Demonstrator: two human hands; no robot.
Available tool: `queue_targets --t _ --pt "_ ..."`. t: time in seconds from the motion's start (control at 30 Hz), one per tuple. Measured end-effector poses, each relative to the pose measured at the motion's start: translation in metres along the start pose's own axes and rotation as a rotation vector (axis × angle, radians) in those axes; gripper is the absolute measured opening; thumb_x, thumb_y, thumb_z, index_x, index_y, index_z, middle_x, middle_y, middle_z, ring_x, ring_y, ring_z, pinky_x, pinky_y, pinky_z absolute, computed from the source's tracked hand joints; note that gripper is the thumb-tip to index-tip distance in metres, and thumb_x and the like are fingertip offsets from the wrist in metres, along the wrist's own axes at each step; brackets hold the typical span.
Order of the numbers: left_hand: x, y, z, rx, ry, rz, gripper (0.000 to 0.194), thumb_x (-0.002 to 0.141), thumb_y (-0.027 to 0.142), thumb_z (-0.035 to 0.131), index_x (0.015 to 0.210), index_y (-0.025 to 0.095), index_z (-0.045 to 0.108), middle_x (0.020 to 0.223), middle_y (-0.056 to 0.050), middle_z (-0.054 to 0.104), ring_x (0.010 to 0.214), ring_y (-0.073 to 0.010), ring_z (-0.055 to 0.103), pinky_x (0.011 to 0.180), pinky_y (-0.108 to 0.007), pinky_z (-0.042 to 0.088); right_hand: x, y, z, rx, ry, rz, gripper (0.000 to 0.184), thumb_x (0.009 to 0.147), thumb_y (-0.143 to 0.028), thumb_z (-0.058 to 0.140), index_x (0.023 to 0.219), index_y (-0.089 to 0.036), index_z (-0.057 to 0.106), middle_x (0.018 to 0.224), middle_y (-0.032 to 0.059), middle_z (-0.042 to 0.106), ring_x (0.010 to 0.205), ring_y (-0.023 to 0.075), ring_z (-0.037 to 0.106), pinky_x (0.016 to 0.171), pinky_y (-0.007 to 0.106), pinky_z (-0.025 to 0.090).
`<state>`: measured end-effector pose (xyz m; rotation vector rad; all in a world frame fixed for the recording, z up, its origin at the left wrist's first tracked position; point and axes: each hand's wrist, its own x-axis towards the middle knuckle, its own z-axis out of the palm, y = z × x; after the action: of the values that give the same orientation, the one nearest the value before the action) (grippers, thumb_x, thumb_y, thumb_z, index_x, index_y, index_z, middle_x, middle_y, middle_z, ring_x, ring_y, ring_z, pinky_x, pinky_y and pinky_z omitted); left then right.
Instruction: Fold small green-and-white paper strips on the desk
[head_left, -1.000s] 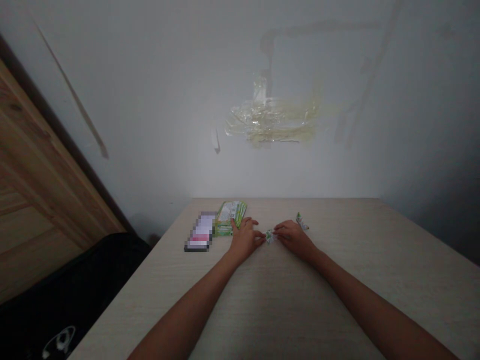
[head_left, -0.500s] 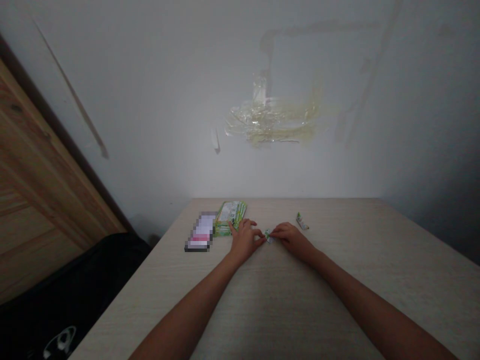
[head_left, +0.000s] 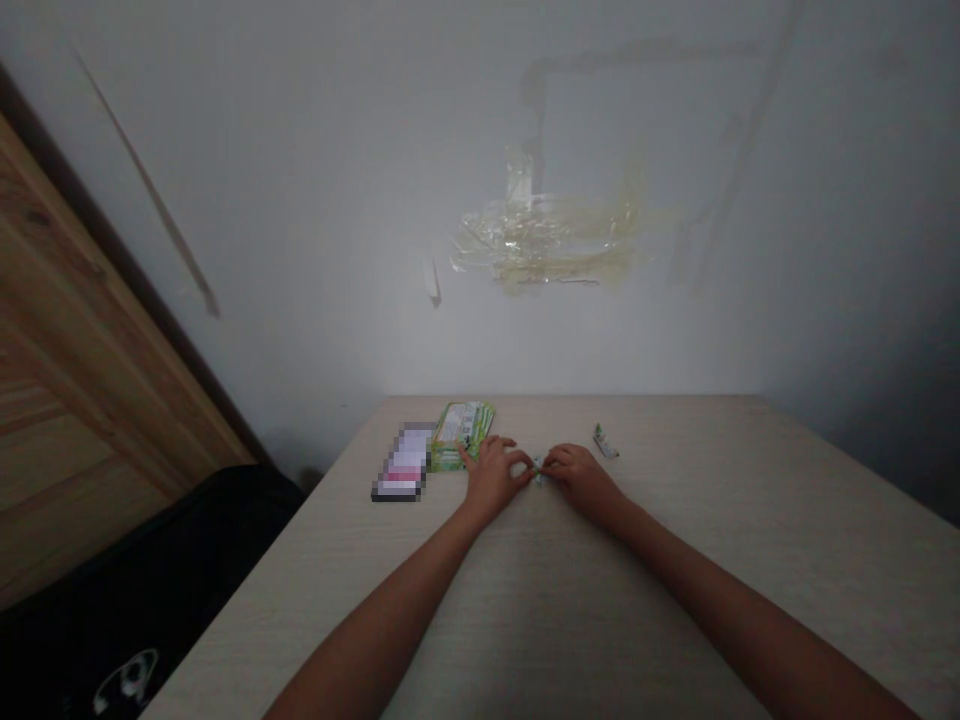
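L hand (head_left: pixel 495 474) + R hand (head_left: pixel 576 474) on small wrapper (head_left: pixel 538 469)

table (head_left: pixel 675 560): pale wood-look top, pushed up against the wall | green packet stack (head_left: pixel 461 432): laid flat near the far edge | blurred-out flat thing (head_left: pixel 405 465): parked just left of the packets | wall (head_left: pixel 300 200): old yellowed tape residue (head_left: pixel 547 240) stuck on | wooden door (head_left: pixel 67 400): seen at left | dark bag (head_left: pixel 127 600): slumped beside the table

Matt pale wood-grain table (head_left: pixel 570 600)
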<state>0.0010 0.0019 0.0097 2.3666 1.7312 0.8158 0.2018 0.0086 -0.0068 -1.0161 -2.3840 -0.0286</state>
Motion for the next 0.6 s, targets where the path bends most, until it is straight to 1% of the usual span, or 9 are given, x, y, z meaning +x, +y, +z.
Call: queue_targets --t 0.13,0.23,0.3,0.37,0.5,0.6 --pt "0.0 -0.002 -0.001 0.022 -0.036 -0.014 0.014 0.08 0.048 0.068 0.09 0.041 0.074 0.129 0.001 0.058 0.132 -0.0313 0.036 0.105 -0.075 -0.007 -0.002 0.002 0.004 0.057 0.033 0.012 0.033 0.084 -0.003 0.054 0.102 -0.023 0.073 0.1 0.0069 0.07 0.102 0.0215 0.059 0.094 0.04 0.044" --pt "0.0 -0.003 -0.002 0.048 -0.068 -0.017 0.015 0.08 0.05 0.067 0.091 0.042 0.075 0.133 0.002 0.057 0.135 -0.0325 0.033 0.105 -0.075 -0.006 -0.005 0.005 0.007 0.174 0.084 0.029 0.035 0.082 -0.001 0.05 0.102 -0.022 0.072 0.103 0.0068 0.07 0.102 0.0205 0.06 0.094 0.039 0.045" --pt "0.001 -0.003 -0.003 0.054 -0.084 -0.02 0.017 0.081 0.052 0.065 0.091 0.042 0.074 0.135 0.003 0.056 0.136 -0.0328 0.032 0.105 -0.076 -0.006 -0.006 0.007 0.008 0.263 0.123 0.058 0.035 0.082 -0.001 0.048 0.101 -0.021 0.069 0.104 0.0068 0.069 0.103 0.0197 0.06 0.095 0.038 0.045" --pt "0.002 -0.003 -0.003 0.053 -0.089 -0.027 0.018 0.082 0.054 0.062 0.09 0.042 0.075 0.136 0.004 0.055 0.136 -0.033 0.032 0.104 -0.076 -0.006 -0.006 0.005 0.007 0.332 0.141 0.117 0.031 0.082 -0.003 0.047 0.101 -0.02 0.065 0.103 0.0067 0.069 0.102 0.0193 0.061 0.094 0.037 0.045" --pt "0.005 -0.005 0.001 0.036 -0.075 -0.051 0.017 0.082 0.053 0.063 0.085 0.042 0.075 0.135 0.006 0.056 0.135 -0.0332 0.033 0.104 -0.077 -0.006 -0.006 -0.003 0.003 0.397 0.109 0.267 0.02 0.087 -0.011 0.047 0.103 -0.019 0.053 0.098 0.0063 0.068 0.095 0.0193 0.063 0.086 0.034 0.048" --pt "0.005 -0.005 0.002 0.019 -0.065 -0.063 0.013 0.08 0.052 0.067 0.085 0.044 0.075 0.134 0.006 0.057 0.135 -0.033 0.034 0.104 -0.077 -0.006 -0.004 -0.008 0.0 0.32 0.078 0.311 0.016 0.086 -0.012 0.049 0.101 -0.019 0.05 0.095 0.0067 0.066 0.092 0.0201 0.063 0.081 0.032 0.047"
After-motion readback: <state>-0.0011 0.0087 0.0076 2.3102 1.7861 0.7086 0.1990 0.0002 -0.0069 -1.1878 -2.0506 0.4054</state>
